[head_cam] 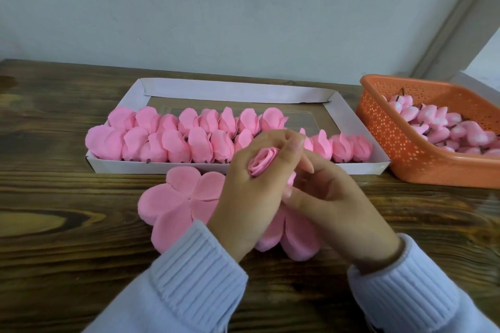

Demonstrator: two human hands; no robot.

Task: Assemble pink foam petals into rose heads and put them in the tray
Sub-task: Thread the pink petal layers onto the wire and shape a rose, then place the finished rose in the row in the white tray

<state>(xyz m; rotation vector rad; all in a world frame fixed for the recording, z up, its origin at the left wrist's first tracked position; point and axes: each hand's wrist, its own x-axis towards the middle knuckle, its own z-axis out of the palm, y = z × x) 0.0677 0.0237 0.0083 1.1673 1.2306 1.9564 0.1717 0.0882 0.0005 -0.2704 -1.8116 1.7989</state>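
My left hand (251, 194) grips a small rolled pink rose bud (263, 161) between thumb and fingers, just in front of the tray. My right hand (332, 197) is curled close against it from the right, its fingertips touching the bud's side and a bit of pink foam. Flat pink foam petal sheets (178, 197) lie on the table under both hands. The white cardboard tray (238, 92) behind holds two rows of several finished pink rose heads (173, 140).
An orange perforated basket (400, 143) at the right holds several pink buds with dark stems. The wooden table (54, 184) runs to a white wall at the back. Light blue knit sleeves cover both wrists.
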